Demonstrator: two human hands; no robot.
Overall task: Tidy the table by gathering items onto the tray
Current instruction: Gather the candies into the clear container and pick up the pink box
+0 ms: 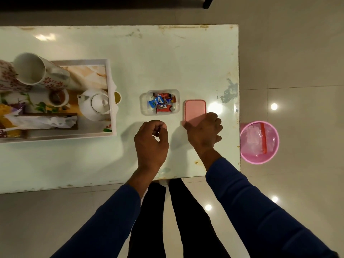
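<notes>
At frame centre, the right hand (203,132) grasps the pink lid (195,112); the left hand's (151,144) fingers (161,127) curl loosely, holding nothing.

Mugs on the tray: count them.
2 in view. One white mug with red flowers stands at the tray's far left; a second flowered mug sits beside it, cut off by the frame edge. More may be hidden.

Long dark-blue sleeves (260,211) reaching wrists; bare hands (150,144); black trousers (188,216) below.
</notes>
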